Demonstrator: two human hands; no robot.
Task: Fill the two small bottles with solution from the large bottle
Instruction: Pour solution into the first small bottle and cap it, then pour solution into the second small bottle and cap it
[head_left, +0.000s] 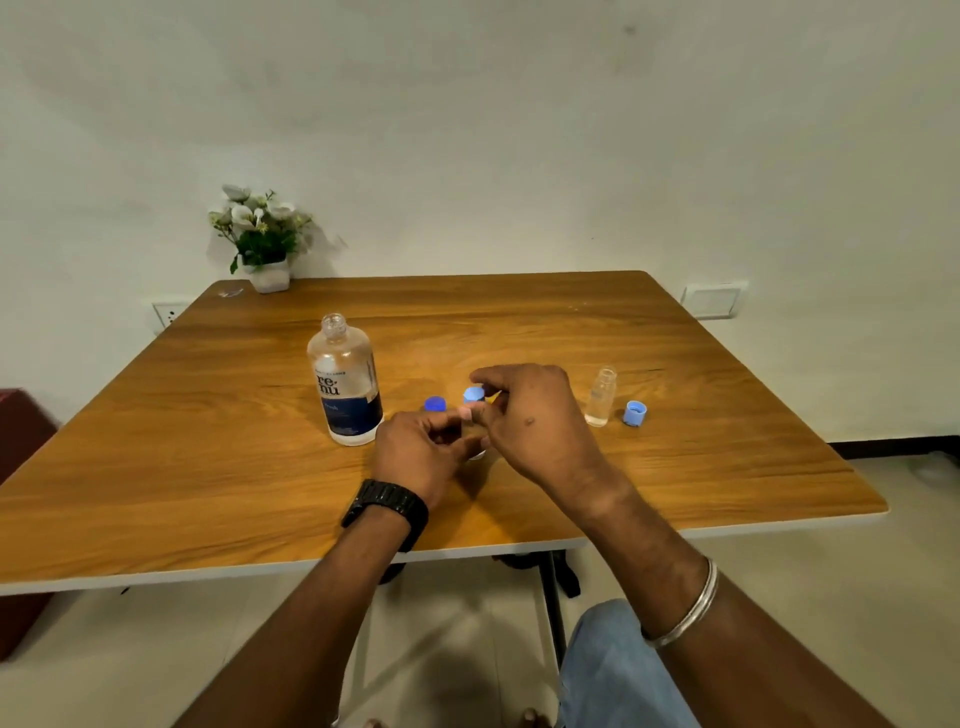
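The large clear bottle (345, 382) with a dark blue label stands uncapped on the wooden table (208, 467), left of my hands. Its dark blue cap (435, 404) lies just behind my left hand (423, 452). That hand grips a small bottle (475, 453), mostly hidden between my hands. My right hand (530, 415) pinches a light blue cap (474, 394) on top of that bottle. To the right, a second small clear bottle (601, 397) stands open with a little liquid at its bottom. Its light blue cap (635, 413) lies beside it.
A white pot of artificial flowers (262, 236) sits at the table's far left corner, with a small clear scrap (230, 292) beside it. The wall lies directly behind the table. My knee (613, 670) shows below the near edge.
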